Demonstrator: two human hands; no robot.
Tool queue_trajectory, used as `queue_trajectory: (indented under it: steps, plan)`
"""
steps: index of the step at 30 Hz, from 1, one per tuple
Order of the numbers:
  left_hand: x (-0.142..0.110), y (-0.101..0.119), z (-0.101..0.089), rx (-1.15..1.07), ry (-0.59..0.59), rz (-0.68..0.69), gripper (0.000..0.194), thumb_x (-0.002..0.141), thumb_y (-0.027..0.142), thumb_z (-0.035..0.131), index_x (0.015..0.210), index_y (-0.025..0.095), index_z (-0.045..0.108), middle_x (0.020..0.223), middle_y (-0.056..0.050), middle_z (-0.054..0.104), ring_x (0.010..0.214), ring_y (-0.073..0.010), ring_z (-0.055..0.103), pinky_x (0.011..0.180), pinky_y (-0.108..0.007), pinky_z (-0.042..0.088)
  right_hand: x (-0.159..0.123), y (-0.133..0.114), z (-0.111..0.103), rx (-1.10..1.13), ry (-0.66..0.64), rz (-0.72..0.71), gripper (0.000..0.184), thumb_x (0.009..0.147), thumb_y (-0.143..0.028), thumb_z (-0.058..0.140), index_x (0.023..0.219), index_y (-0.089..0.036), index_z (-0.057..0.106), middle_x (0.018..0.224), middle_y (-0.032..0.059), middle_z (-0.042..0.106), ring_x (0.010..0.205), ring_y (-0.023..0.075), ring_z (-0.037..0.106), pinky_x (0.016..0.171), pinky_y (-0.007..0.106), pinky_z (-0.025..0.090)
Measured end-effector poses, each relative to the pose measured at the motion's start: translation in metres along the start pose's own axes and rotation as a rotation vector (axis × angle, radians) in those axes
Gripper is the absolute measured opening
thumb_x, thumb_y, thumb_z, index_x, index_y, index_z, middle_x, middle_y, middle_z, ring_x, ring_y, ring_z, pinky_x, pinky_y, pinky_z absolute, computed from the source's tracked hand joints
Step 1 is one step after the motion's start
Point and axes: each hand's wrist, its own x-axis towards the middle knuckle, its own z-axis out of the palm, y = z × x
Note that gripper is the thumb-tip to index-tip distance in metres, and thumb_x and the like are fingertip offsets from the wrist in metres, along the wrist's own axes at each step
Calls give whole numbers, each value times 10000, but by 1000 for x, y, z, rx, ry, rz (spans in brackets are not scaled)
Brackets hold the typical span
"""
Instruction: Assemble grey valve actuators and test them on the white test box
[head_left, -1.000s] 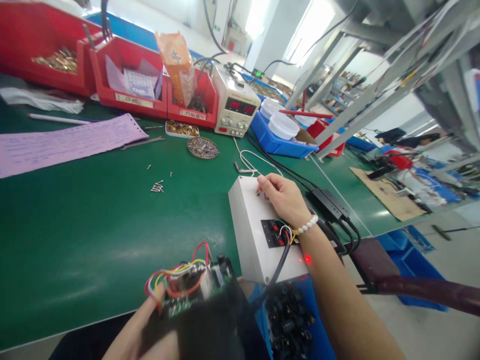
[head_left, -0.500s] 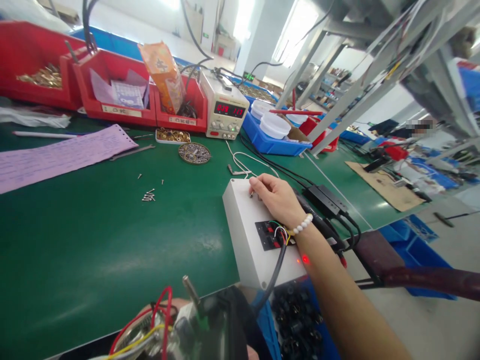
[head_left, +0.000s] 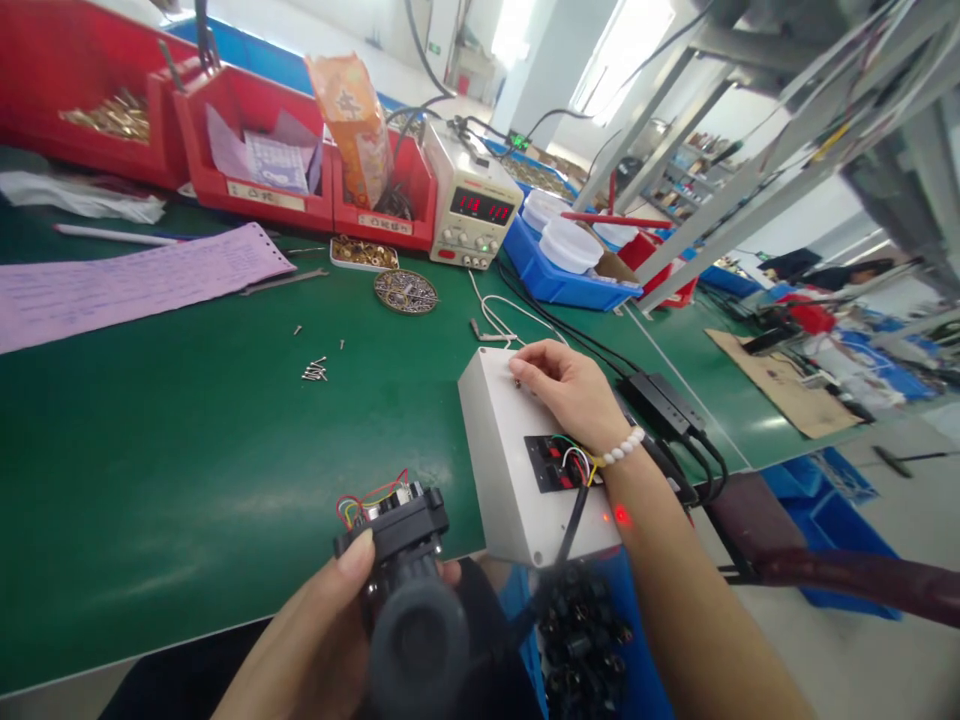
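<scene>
My left hand (head_left: pixel 315 620) is wrapped round a black wired device (head_left: pixel 409 525) at the table's front edge. Thin red, yellow and other coloured wires stick out of its far side, and a blurred round black end faces me. A thick dark cable runs up to the white box (head_left: pixel 495 470), where thin wires go into a black terminal block (head_left: pixel 547 465) with red tabs. My right hand (head_left: pixel 570 390), a beaded bracelet at its wrist, rests on the box. Its thumb and fingers close on a small metal toggle switch (head_left: pixel 517 382), mostly hidden. Red lights (head_left: pixel 620 515) glow beside the forearm.
A power supply (head_left: pixel 472 200) with a red readout stands behind, next to red bins (head_left: pixel 262 205). Loose screws (head_left: pixel 315 370), a round dish of hardware (head_left: pixel 406 292) and a pink sheet (head_left: pixel 150 285) lie on the green table. A blue bin of black parts (head_left: pixel 577 640) sits below the edge.
The black device has turned over in my left hand: its wired side now faces away, its round end towards me. My right hand stays at the switch. The power supply's readout has changed.
</scene>
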Motion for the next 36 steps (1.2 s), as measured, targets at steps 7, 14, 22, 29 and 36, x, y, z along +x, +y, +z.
queue_trajectory:
  steps: [7, 14, 22, 29, 36]
  plan:
    - [-2, -2, -4, 12, 49, 35, 413, 730, 509, 866, 1024, 225, 804, 998, -73, 825, 921, -193, 773, 821, -238, 593, 1, 1, 1, 12, -2, 2, 298, 770, -447, 685, 835, -158, 655, 738, -2, 618, 653, 131, 505, 640, 283, 384]
    - [2, -4, -9, 23, -88, 54, 355, 787, 499, 825, 1059, 272, 797, 1027, -45, 825, 971, -169, 764, 832, -203, 588, -1, 1, 1, 16, -9, 4, 302, 768, -445, 696, 841, -154, 658, 745, 0, 617, 661, 132, 501, 644, 287, 378]
    - [-3, -4, -4, 23, -27, 62, 347, 802, 495, 812, 1046, 249, 799, 1022, -60, 824, 921, -173, 769, 789, -204, 595, 0, -2, -1, 10, -44, 9, 290, 725, -399, 770, 863, -155, 695, 744, -6, 631, 626, 119, 469, 600, 271, 359]
    - [3, -6, -20, 17, -199, 51, 381, 859, 485, 753, 1166, 259, 758, 1130, -67, 799, 1079, -247, 735, 913, -312, 592, 6, 2, 0, 39, 28, -14, 217, 746, -369, 733, 824, -169, 702, 706, 3, 659, 634, 141, 556, 626, 287, 427]
    - [9, 1, -49, 169, -21, 372, 581, 776, 627, 751, 1288, 361, 676, 1226, -14, 764, 1208, -343, 660, 879, -397, 632, -52, -3, -40, 60, 595, -118, 359, 845, -432, 719, 1127, -218, 663, 892, 13, 660, 781, 145, 605, 741, 281, 507]
